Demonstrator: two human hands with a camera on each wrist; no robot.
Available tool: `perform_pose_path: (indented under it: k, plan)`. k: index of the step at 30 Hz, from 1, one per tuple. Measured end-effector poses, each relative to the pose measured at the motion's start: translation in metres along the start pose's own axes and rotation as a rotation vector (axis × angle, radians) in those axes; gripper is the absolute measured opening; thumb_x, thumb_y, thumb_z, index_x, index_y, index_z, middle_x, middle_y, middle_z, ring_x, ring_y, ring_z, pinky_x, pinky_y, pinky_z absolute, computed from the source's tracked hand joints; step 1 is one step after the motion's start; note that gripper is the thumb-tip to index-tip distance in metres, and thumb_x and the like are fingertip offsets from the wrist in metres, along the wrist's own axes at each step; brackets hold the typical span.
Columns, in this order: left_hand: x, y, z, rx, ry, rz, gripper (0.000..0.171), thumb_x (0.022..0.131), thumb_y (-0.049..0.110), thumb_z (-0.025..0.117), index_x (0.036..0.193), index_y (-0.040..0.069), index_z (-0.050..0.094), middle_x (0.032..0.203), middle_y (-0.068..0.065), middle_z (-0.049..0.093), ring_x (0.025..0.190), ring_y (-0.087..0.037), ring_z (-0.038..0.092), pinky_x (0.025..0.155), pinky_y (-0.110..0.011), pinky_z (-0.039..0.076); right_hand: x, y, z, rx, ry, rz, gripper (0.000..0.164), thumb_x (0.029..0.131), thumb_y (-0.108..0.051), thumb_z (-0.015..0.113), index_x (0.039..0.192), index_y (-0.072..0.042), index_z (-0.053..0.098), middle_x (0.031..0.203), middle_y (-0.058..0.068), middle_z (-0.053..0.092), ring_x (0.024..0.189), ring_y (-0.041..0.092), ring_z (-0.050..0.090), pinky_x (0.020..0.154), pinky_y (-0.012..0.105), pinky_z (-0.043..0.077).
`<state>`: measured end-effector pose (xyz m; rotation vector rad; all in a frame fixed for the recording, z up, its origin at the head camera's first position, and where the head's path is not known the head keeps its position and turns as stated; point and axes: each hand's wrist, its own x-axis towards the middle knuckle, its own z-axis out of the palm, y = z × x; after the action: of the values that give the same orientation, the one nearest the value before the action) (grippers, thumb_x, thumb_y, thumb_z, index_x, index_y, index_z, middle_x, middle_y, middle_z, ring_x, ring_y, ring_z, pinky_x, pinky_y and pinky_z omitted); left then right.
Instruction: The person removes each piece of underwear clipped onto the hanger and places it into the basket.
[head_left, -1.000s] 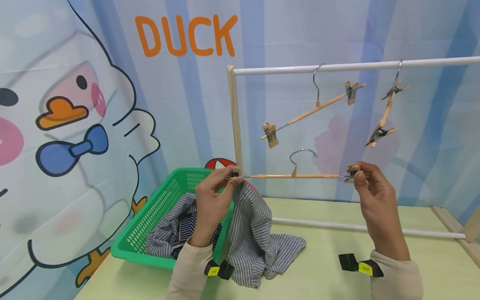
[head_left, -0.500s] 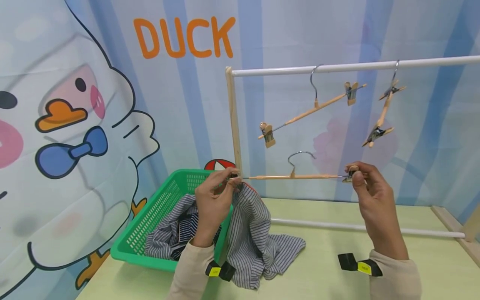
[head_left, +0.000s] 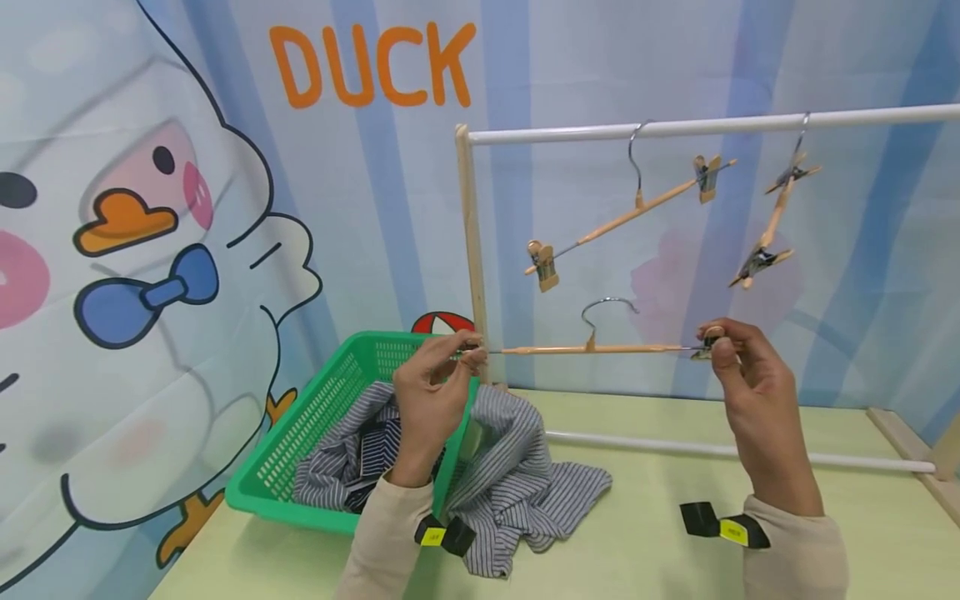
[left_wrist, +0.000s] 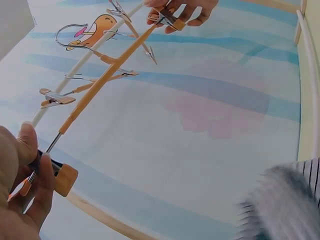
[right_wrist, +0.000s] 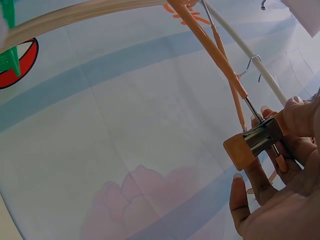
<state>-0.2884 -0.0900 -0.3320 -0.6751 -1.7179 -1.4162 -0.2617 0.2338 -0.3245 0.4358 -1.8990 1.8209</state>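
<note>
My left hand [head_left: 431,396] and right hand [head_left: 761,408] hold a clip hanger [head_left: 630,349] level between them, its metal hook upward. In the left wrist view, thumb and fingers pinch the hanger's left clip [left_wrist: 65,180], which has nothing in its jaws. The right thumb and fingers pinch the right clip [right_wrist: 262,136], also without cloth. Below the left hand, a striped garment [head_left: 517,450] is slumped beside the basket, its top edge under the hanger. It shows as a motion-blurred striped cloth [left_wrist: 282,205] in the left wrist view.
A green basket [head_left: 292,515] with more striped clothes [head_left: 330,475] stands at left. Behind the hands is a rack with a white top rail [head_left: 555,134], a wooden post [head_left: 471,217] and a lower bar [head_left: 652,444]. Two clip hangers hang on the rail: a slanted hanger [head_left: 615,225] and an end-on hanger [head_left: 776,212].
The striped garment's top corner, earlier up at the left clip, has come away and dropped beside the basket. Both hands stay on the hanger in nearly the same place.
</note>
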Motion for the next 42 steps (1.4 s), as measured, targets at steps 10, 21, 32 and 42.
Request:
perform_pose_path:
  k: [10, 21, 32, 42]
  plan:
    - [0.001, 0.002, 0.001, -0.033, -0.011, -0.002, 0.021, 0.092, 0.001, 0.067, 0.111, -0.005, 0.073, 0.100, -0.023, 0.070, 0.078, -0.023, 0.071, 0.069, -0.026, 0.060, 0.000, -0.001, 0.000, 0.008, 0.012, -0.002, 0.029, 0.105, -0.025, 0.047, 0.131, -0.019, 0.058, 0.129, -0.010, 0.056, 0.127, 0.003, 0.045, 0.097, 0.011, 0.035]
    - [0.004, 0.010, -0.002, -0.001, -0.054, 0.071, 0.028, 0.088, -0.002, 0.070, 0.115, -0.007, 0.070, 0.102, -0.023, 0.068, 0.071, -0.025, 0.069, 0.072, -0.027, 0.061, 0.001, -0.003, -0.002, 0.031, 0.027, -0.014, 0.029, 0.105, -0.024, 0.047, 0.130, -0.016, 0.058, 0.128, -0.011, 0.058, 0.125, 0.001, 0.048, 0.097, 0.010, 0.036]
    - [0.007, 0.016, -0.009, 0.011, -0.092, 0.054, 0.026, 0.090, 0.001, 0.069, 0.116, -0.002, 0.071, 0.102, -0.021, 0.066, 0.075, -0.028, 0.068, 0.074, -0.029, 0.061, 0.000, -0.004, 0.000, 0.018, 0.022, -0.008, 0.036, 0.105, -0.027, 0.046, 0.136, -0.011, 0.056, 0.122, -0.010, 0.059, 0.118, 0.001, 0.052, 0.092, 0.012, 0.041]
    - [0.007, 0.025, -0.014, 0.027, -0.084, 0.031, 0.026, 0.090, 0.003, 0.070, 0.116, -0.001, 0.071, 0.099, -0.019, 0.063, 0.073, -0.020, 0.069, 0.070, -0.029, 0.060, 0.000, -0.006, 0.001, 0.052, 0.040, 0.007, 0.038, 0.104, -0.024, 0.049, 0.141, -0.017, 0.054, 0.131, -0.013, 0.055, 0.106, 0.003, 0.053, 0.087, 0.012, 0.045]
